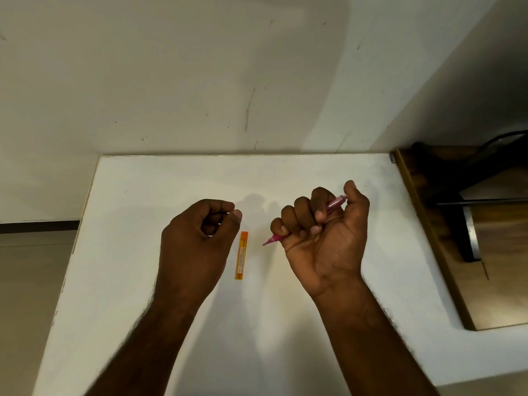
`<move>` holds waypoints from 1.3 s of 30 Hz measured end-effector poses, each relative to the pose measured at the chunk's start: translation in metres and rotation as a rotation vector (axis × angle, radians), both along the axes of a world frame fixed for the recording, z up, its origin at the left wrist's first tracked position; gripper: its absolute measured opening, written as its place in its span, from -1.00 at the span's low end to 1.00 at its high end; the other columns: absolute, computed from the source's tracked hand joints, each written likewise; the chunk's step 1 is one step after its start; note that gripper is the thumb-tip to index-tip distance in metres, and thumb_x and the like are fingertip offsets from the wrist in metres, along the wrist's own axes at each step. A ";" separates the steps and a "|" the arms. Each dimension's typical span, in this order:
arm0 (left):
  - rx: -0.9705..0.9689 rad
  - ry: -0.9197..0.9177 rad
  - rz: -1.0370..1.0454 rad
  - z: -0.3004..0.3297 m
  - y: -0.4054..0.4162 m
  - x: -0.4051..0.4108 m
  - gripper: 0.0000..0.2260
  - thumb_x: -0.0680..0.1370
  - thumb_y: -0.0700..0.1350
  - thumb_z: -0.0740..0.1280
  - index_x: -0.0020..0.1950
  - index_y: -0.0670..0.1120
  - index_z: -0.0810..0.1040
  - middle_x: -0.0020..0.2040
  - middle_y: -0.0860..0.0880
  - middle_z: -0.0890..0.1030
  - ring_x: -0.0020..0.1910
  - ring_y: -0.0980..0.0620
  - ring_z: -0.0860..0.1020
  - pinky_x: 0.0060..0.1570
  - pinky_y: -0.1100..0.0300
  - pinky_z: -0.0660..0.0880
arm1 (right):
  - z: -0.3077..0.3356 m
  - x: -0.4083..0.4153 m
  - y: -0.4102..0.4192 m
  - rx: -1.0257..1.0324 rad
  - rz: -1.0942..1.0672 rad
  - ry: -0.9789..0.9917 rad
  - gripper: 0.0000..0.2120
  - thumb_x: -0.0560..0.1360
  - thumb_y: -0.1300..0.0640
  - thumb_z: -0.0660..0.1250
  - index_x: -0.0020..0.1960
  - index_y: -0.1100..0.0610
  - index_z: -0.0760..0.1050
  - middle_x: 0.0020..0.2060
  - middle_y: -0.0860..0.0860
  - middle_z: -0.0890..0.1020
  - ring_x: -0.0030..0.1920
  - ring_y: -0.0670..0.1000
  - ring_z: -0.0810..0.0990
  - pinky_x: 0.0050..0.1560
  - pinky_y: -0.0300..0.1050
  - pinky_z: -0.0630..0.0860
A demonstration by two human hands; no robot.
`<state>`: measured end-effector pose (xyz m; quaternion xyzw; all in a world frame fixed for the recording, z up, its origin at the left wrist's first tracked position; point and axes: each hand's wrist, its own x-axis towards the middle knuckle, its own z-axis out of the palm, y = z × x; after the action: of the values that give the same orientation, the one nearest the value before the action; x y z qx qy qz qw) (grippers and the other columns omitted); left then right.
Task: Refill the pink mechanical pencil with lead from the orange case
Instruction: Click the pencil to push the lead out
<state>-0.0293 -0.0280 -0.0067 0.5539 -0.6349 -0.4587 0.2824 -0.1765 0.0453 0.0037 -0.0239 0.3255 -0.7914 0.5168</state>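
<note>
Pink pencil (335, 206) in right hand (325, 238) fist — orange case (242, 255) beside left hand (197, 238).

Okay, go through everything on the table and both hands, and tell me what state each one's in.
Pink mechanical pencil: gripped in right fist, tip pointing down-left.
Orange case: lying flat on table, untouched.
Left hand: loosely curled, thumb and fingertips together; contents unclear.
Right hand: shut around pencil, thumb at its top.

Two bare forearms, sleeveless, left hand (197, 238) and right hand (323, 232) ringless.
</note>
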 end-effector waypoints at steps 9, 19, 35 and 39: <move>0.003 0.008 -0.008 0.000 0.000 0.001 -0.91 0.51 0.04 0.41 -0.03 0.08 0.67 -0.20 0.13 0.70 -0.17 0.16 0.67 -0.16 0.33 0.48 | 0.001 0.000 0.000 0.013 -0.008 -0.021 -0.40 0.58 -0.31 0.10 -0.42 0.13 0.23 -0.56 -0.01 0.21 -0.47 -0.01 0.15 -0.33 -0.08 0.26; -0.010 -0.018 -0.030 0.000 0.000 0.001 -0.92 0.53 0.02 0.41 -0.03 0.08 0.67 -0.20 0.14 0.69 -0.18 0.19 0.66 -0.18 0.40 0.45 | 0.001 0.000 -0.001 0.008 0.004 -0.027 -0.40 0.58 -0.30 0.10 -0.41 0.13 0.24 -0.56 -0.01 0.22 -0.47 -0.01 0.16 -0.33 -0.08 0.26; -0.040 -0.043 -0.062 -0.002 0.000 0.001 -0.92 0.51 0.01 0.43 -0.01 0.08 0.67 -0.20 0.19 0.67 -0.15 0.31 0.59 -0.25 0.56 0.42 | 0.001 -0.001 -0.001 0.020 -0.003 -0.061 -0.36 0.54 -0.40 0.12 -0.42 0.12 0.25 -0.56 -0.02 0.21 -0.45 0.01 0.11 -0.33 -0.08 0.24; -0.041 -0.042 -0.102 -0.004 0.000 0.001 -0.92 0.53 -0.07 0.44 0.00 0.09 0.66 -0.20 0.20 0.67 -0.16 0.31 0.59 -0.21 0.57 0.40 | 0.000 -0.001 -0.002 0.032 -0.007 -0.057 -0.39 0.57 -0.34 0.11 -0.43 0.12 0.27 -0.57 -0.02 0.22 -0.47 -0.01 0.14 -0.33 -0.09 0.26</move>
<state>-0.0279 -0.0285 -0.0105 0.5246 -0.6773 -0.4475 0.2564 -0.1772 0.0436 0.0040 0.0080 0.3231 -0.7883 0.5235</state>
